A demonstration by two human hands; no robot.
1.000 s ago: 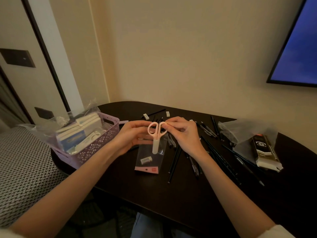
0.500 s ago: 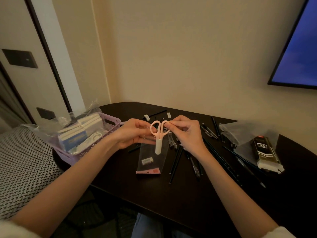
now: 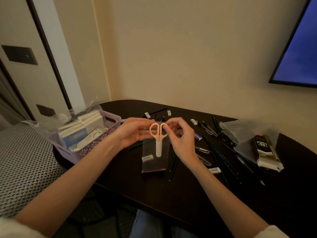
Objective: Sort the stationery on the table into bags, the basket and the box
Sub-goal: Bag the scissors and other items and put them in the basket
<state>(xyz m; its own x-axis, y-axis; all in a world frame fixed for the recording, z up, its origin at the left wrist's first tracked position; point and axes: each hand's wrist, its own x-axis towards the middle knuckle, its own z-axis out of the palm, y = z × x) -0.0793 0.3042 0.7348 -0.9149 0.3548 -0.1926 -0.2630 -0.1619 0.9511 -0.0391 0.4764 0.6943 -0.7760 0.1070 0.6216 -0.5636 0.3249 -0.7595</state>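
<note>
Over a dark table (image 3: 154, 194) strewn with stationery, your two hands meet above a small clear bag (image 3: 154, 160), easing a pair of pink-handled scissors (image 3: 158, 134) into its mouth. Your left hand (image 3: 135, 133) lies palm-up with fingers nearly straight, propping the bag's top edge and the handle loops; your right hand (image 3: 180, 140) pinches the right loop between thumb and forefinger, the other fingers loosely curled. The scissors stand upright, blades sheathed in a white cap (image 3: 158, 149) that appears already inside the film — though the dim light leaves it unclear how far the bag's mouth reaches up. A small white eraser (image 3: 147, 158) sits in the bag beside the cap. Expect the scissors to be light and stiff, the plastic loops smooth but easy to grip; the loops are the place to hold, since the cap may slide off if pulled. The bag is the awkward partner — thin, limp and slippery, liable to fold shut or cling, so its mouth wants holding open at the rim. To your left a lilac basket (image 3: 96, 145) holds packets and notepads; to your right black pencils (image 3: 221, 157) and pens fan across the table near a boxed lead refill (image 3: 264, 152) lying on another clear bag.
</note>
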